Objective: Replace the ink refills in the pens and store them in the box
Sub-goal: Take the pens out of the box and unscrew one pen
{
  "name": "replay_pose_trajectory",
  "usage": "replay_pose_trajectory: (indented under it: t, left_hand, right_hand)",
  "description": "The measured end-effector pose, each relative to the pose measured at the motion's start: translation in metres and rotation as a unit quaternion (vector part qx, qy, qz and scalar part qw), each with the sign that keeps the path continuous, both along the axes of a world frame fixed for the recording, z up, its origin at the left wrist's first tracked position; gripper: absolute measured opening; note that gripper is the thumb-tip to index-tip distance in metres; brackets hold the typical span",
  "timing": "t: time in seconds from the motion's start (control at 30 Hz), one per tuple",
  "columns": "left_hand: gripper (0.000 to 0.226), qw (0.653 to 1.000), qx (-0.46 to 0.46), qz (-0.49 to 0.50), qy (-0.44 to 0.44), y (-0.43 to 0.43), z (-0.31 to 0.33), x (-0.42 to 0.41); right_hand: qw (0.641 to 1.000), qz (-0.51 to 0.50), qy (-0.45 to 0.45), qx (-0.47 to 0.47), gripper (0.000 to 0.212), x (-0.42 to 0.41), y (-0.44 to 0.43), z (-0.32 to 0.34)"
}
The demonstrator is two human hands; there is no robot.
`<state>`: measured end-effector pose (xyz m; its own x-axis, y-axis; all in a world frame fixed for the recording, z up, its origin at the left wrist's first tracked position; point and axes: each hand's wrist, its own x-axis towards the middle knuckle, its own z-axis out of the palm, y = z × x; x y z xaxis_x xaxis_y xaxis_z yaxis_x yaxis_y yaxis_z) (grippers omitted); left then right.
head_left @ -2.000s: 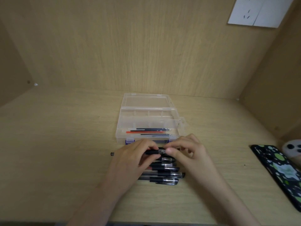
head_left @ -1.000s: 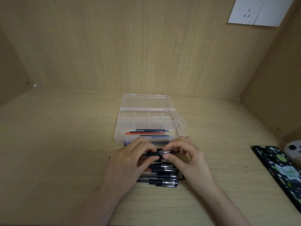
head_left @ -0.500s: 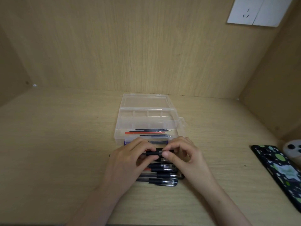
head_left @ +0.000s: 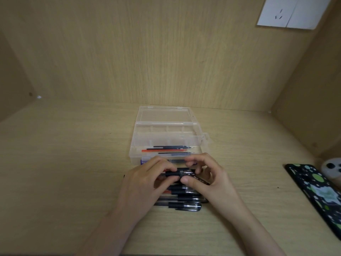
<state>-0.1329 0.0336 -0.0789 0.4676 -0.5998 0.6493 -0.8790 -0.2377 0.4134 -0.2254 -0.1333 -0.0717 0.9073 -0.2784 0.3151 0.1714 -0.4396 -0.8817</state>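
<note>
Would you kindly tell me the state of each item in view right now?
Box: open, lid folded back.
Refills: lying in the box's front compartment.
Held pen: gripped by left hand and right hand.
Other pens: lying on the desk.
Phone: flat, patterned side up.

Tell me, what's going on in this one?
A person grips one black pen with both the left hand and the right hand, just above a row of pens lying on the desk. Behind them the clear box sits open, with loose refills inside.
</note>
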Motion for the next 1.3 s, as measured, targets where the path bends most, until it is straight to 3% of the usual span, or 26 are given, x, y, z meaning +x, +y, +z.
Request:
replay_pose_trajectory:
  t: [0.13, 0.5, 0.63, 0.77, 0.87, 1.1, 1.17, 1.3]
  left_hand:
    - [0.020, 1.000, 0.001, 0.000, 0.005, 0.000, 0.000, 0.000]
    - [0.031, 1.000, 0.011, 0.006, 0.017, 0.000, 0.002, -0.003]
    - [0.032, 0.998, 0.009, 0.008, 0.057, 0.001, 0.003, -0.003]
    - [0.016, 0.999, 0.029, 0.004, 0.013, 0.001, 0.001, -0.001]
    - [0.022, 1.000, 0.022, 0.012, 0.002, 0.001, 0.001, 0.000]
    - [0.024, 1.000, -0.009, 0.018, 0.016, 0.003, 0.002, 0.000]
    - [0.025, 0.999, -0.011, 0.019, 0.025, 0.004, 0.003, 0.000]
    - [0.021, 1.000, -0.008, 0.024, 0.014, 0.002, 0.003, -0.001]
  right_hand:
    - [0.999, -0.002, -0.013, -0.030, 0.008, 0.002, 0.000, -0.001]
    - [0.996, -0.013, -0.075, -0.047, 0.012, 0.001, -0.001, 0.000]
    - [0.998, -0.012, -0.064, -0.024, 0.014, 0.001, -0.002, 0.001]
    - [0.998, -0.012, -0.061, -0.017, 0.020, 0.001, -0.002, 0.002]
    - [0.998, -0.026, -0.060, 0.003, 0.024, -0.001, -0.003, 0.003]
    - [0.992, -0.076, -0.041, 0.094, 0.007, -0.005, -0.011, 0.009]
    - [0.991, -0.119, -0.014, 0.059, 0.009, -0.009, -0.021, 0.007]
    - [0.978, -0.168, 0.070, -0.107, 0.021, -0.016, -0.038, -0.008]
